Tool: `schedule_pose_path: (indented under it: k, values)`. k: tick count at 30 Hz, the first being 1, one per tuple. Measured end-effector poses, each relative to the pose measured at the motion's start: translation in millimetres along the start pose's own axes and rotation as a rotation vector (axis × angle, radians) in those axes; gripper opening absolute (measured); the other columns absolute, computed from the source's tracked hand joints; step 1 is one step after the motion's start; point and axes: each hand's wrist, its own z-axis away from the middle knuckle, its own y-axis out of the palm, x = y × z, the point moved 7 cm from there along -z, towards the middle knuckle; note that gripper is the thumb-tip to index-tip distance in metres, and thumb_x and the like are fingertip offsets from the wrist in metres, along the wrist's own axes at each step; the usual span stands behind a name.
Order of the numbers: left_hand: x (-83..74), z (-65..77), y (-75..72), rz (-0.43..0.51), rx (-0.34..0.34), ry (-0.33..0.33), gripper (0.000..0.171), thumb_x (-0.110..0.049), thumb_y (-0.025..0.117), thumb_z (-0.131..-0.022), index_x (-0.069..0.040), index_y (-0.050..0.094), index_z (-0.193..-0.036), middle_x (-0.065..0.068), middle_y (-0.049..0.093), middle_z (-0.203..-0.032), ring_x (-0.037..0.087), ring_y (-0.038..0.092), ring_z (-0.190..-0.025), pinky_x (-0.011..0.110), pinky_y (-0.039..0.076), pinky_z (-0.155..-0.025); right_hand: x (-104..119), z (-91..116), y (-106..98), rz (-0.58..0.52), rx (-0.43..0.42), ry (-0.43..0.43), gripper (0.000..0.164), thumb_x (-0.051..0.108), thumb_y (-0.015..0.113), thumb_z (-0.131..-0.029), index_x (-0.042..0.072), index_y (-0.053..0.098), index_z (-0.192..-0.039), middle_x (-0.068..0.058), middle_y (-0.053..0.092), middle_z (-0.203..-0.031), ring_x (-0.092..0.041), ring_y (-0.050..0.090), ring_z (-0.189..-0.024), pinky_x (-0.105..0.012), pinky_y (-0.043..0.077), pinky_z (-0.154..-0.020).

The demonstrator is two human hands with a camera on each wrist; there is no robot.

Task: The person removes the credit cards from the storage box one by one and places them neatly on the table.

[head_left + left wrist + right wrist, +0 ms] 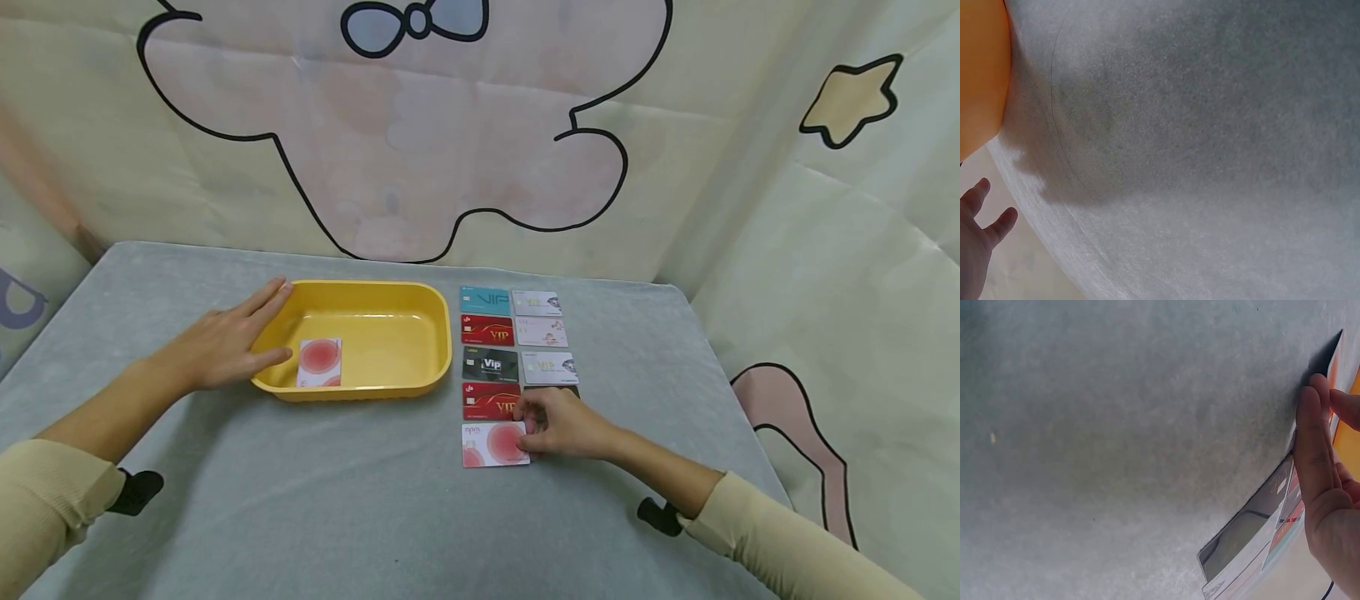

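Note:
My left hand (225, 342) rests at the left rim of a yellow tray (390, 392), its fingers extended and thumb apart. Inside the tray, toward its front left, lies a white card with a pink circle (319, 358). Thumb and fingers of my right hand (566, 425) pinch the right edge of a similar pink-circled white card (491, 444), nearest me in the column. The right wrist view shows that card (1334, 362) tilted up from the cloth between thumb and fingers. My right hand partly covers a dark card (1244, 531) beside it.
Two columns of cards stand right of the tray: a teal card (484, 300), red cards (487, 330), a black card (490, 364) and white cards (550, 367). Grey cloth (337, 500) covers the table. A printed curtain (480, 167) hangs behind.

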Motion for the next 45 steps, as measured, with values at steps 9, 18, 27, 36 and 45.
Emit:
schedule_pose_path:
  k: [9,18,27,36,45]
  values:
    - [-0.1,0.5,-0.6,0.001,-0.008,0.012,0.091,-0.046,0.057,-0.096,-0.004,0.006,-0.159,0.020,0.009,-0.165,0.051,0.046,-0.130,0.070,0.039,-0.095,6,-1,-6,0.004,0.008,-0.022,0.029,0.020,0.080,-0.084,0.004,0.063,-0.100,0.001,0.062,-0.078,-0.016,0.061,-0.069,-0.025,0.053,-0.058]
    - [0.5,-0.7,0.2,-0.001,0.015,-0.010,0.092,-0.048,0.056,-0.096,-0.005,0.005,-0.160,0.020,0.008,-0.165,0.050,0.043,-0.132,0.071,0.037,-0.097,36,-18,-37,-0.054,-0.017,-0.156,0.030,0.015,0.075,-0.088,0.002,0.065,-0.113,-0.001,0.064,-0.091,-0.020,0.064,-0.082,-0.029,0.058,-0.072]
    - [2.6,-0.6,0.4,0.006,0.007,-0.008,0.092,-0.048,0.057,-0.096,-0.006,0.006,-0.160,0.019,0.008,-0.165,0.051,0.043,-0.132,0.071,0.037,-0.097,69,-58,-58,-0.222,-0.084,-0.184,0.040,0.018,0.071,-0.092,0.003,0.059,-0.127,-0.007,0.065,-0.108,-0.022,0.070,-0.091,-0.033,0.058,-0.084]
    - [3.1,-0.6,2.3,0.003,0.010,-0.011,0.092,-0.048,0.056,-0.095,-0.006,0.006,-0.160,0.019,0.007,-0.166,0.051,0.045,-0.130,0.071,0.038,-0.096,107,-102,-60,-0.265,-0.087,-0.199,0.048,0.027,0.072,-0.091,0.013,0.058,-0.135,-0.007,0.064,-0.128,-0.016,0.063,-0.111,-0.033,0.055,-0.091]
    - [3.0,-1.3,1.8,-0.004,0.010,-0.003,0.091,-0.049,0.055,-0.096,-0.005,0.006,-0.160,0.019,0.008,-0.165,0.051,0.046,-0.130,0.070,0.038,-0.097,136,-133,-55,-0.280,-0.069,-0.237,0.046,0.027,0.072,-0.091,0.011,0.060,-0.133,-0.008,0.065,-0.125,-0.022,0.062,-0.114,-0.033,0.052,-0.096]
